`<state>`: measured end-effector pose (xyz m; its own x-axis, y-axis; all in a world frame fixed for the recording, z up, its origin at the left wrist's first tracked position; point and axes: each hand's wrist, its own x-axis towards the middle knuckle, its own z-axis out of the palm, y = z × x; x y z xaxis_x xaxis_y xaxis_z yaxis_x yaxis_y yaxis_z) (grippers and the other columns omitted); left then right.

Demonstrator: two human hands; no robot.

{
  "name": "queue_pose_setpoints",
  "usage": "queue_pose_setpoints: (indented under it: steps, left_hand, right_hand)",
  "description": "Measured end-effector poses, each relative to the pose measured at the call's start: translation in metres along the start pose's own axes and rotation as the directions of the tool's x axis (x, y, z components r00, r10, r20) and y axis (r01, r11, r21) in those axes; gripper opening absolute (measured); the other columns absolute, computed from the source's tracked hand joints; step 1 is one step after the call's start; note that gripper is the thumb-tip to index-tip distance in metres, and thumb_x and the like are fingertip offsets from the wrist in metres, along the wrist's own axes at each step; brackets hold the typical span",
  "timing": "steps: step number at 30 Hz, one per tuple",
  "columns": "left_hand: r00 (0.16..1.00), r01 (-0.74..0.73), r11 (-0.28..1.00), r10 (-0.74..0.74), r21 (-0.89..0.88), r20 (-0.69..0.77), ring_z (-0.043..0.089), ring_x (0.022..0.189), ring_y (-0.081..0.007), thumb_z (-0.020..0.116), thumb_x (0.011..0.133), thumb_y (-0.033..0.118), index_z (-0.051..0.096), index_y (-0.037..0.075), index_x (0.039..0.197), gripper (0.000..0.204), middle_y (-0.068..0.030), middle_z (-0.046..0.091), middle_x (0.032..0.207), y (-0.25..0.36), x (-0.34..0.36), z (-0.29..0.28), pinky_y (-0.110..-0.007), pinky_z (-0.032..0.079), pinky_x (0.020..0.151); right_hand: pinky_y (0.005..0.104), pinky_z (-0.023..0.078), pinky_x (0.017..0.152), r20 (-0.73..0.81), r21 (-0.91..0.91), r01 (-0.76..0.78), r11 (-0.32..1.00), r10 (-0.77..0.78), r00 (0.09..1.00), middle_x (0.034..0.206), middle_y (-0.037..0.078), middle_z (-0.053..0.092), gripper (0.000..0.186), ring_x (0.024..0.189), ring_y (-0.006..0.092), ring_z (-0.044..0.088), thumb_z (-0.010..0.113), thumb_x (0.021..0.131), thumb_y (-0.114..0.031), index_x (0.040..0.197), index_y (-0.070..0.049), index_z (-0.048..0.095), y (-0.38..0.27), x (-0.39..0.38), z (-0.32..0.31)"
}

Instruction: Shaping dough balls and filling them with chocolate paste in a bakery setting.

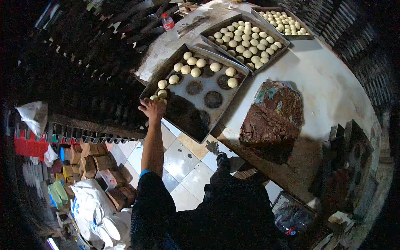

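My left hand is at the left corner of a dark metal baking tray, its fingers bent over the rim there. Pale round dough balls sit along the tray's far and left sides, and a few lie right at my fingers. Bare tray floor with dark round stains shows in its middle and near part. The tray's near edge juts past the table over the tiled floor. My right hand does not show. To the right of the tray, a big dark brown, doughy-looking block with blue-green patches rests on the table.
Two more trays, a nearer one and a farther one, hold many dough balls on the pale table. A red-capped bottle stands at the far left. Cardboard boxes and white sacks lie lower left. Dark racks line the sides.
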<state>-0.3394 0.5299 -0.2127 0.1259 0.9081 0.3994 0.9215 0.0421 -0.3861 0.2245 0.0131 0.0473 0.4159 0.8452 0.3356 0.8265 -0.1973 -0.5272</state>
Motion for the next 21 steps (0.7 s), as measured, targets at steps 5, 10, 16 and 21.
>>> queue_pose_setpoints:
  steps: [5, 10, 16, 21]
  left_hand:
    - [0.988, 0.052, 0.916, -0.105, -0.398, -0.114, 0.042, 0.119, -0.0408, 0.067, 0.080, 0.033, 0.060, 0.006, 0.117, 0.046, -0.0179, 0.055, 0.120, 0.047, -0.007, -0.040, -0.059, 0.035, 0.091]
    - [0.987, -0.098, -0.061, 0.123, -0.993, -0.105, 0.068, 0.080, -0.0318, 0.077, 0.074, 0.006, 0.056, 0.003, 0.109, 0.041, -0.0153, 0.068, 0.095, 0.140, -0.100, -0.240, -0.039, 0.053, 0.072]
    - [0.820, -0.251, -0.216, 0.470, -0.943, -0.326, 0.058, 0.114, -0.0376, 0.077, 0.077, 0.011, 0.035, 0.003, 0.145, 0.080, -0.0264, 0.053, 0.132, 0.198, -0.203, -0.423, -0.041, 0.050, 0.091]
    - [0.906, 0.120, -0.632, 0.385, -0.765, -0.176, 0.051, 0.115, -0.0220, 0.082, 0.077, 0.025, 0.041, -0.004, 0.143, 0.083, -0.0093, 0.048, 0.115, 0.204, -0.240, -0.474, -0.031, 0.046, 0.095]
  right_hand:
    - [0.0382, 0.048, 0.087, -0.012, -0.192, 0.054, 0.980, -0.058, 0.998, 0.112, 0.013, 0.062, 0.026, 0.097, 0.0246, 0.059, 0.053, 0.097, -0.017, 0.117, -0.003, 0.062, -0.013, 0.003, 0.031]
    - [0.0332, 0.048, 0.083, 0.094, 0.152, 0.034, 0.988, -0.049, 0.994, 0.098, 0.011, 0.066, 0.030, 0.090, 0.0193, 0.060, 0.054, 0.098, -0.021, 0.121, -0.003, 0.063, -0.049, 0.018, 0.104]
    - [0.0270, 0.052, 0.070, 0.420, 0.812, -0.411, 0.414, 0.074, 0.905, 0.107, 0.007, 0.066, 0.033, 0.086, 0.0118, 0.062, 0.063, 0.095, -0.013, 0.123, 0.003, 0.059, -0.065, -0.002, 0.118]
    - [0.0374, 0.053, 0.091, -0.216, 0.611, 0.378, 0.696, -0.313, 0.925, 0.117, 0.021, 0.063, 0.046, 0.106, 0.0274, 0.065, 0.084, 0.072, -0.008, 0.111, 0.003, 0.061, -0.063, -0.017, 0.076]
